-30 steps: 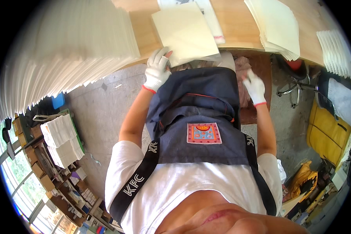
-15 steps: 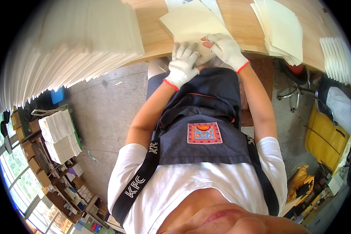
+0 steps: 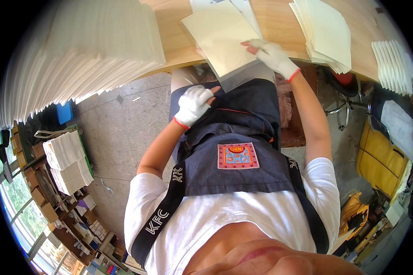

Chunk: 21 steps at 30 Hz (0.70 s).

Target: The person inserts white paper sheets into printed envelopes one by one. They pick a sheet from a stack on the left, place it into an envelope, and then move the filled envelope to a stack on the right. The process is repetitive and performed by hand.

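Observation:
A cream sheet (image 3: 220,36) lies slanted near the front edge of the wooden table. Clear plastic (image 3: 243,75) shows along its lower end, hanging over the edge above my lap. My right hand (image 3: 274,56), in a white glove with bare thumb and fingertip, touches the sheet's right side. Its fingers stretch leftward over the surface, slightly apart. My left hand (image 3: 193,104), gloved the same way, hovers above the dark apron (image 3: 225,123), close to the plastic's lower corner. A gap separates its bare thumb and fingertip; the other fingers curl loosely, and I see nothing held.
Large rows of pale sheets (image 3: 96,46) fill the table's left side. A fanned cream stack (image 3: 326,34) stands at the right, with a smaller white stack (image 3: 392,66) beyond it. Below are a wheeled chair (image 3: 344,101), yellow cloth (image 3: 378,156) and white bundles (image 3: 69,156).
My left hand has drawn back from the sheet toward my lap, at the lower left. My right hand has slid a little to the right. The clear plastic at the lower end is now exposed.

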Motion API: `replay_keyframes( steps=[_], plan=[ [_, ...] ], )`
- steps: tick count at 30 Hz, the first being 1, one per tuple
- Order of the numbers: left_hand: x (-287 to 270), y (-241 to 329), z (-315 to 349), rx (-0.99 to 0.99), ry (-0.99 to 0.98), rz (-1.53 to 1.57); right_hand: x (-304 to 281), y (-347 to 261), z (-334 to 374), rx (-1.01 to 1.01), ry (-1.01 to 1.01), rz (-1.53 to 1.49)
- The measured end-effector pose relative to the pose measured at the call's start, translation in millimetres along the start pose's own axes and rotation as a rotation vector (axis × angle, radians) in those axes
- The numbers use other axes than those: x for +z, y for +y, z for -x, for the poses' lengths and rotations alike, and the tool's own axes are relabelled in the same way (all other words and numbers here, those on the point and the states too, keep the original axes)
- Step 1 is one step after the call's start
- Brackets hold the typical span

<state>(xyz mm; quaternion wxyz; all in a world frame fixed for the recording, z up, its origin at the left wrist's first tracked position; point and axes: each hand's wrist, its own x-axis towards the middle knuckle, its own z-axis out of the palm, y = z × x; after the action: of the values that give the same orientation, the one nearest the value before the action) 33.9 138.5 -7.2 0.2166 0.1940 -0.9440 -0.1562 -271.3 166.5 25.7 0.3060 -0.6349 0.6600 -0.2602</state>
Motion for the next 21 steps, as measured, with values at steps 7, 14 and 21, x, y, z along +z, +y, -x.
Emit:
replay_keyframes(
  steps=[7,14,21],
  plan=[
    [30.8,3.8,-32.1,-0.03,0.217,-0.147,-25.9,58.7,52.5,-0.227,0.231,0.895],
    [48.9,-10.1,-35.5,0.216,0.451,-0.067,8.5,44.5,40.6,-0.548,0.397,0.733],
    [45.3,-29.9,5.0,-0.156,0.386,0.031,56.3,47.1,45.3,-0.243,0.411,0.216]
  ],
)
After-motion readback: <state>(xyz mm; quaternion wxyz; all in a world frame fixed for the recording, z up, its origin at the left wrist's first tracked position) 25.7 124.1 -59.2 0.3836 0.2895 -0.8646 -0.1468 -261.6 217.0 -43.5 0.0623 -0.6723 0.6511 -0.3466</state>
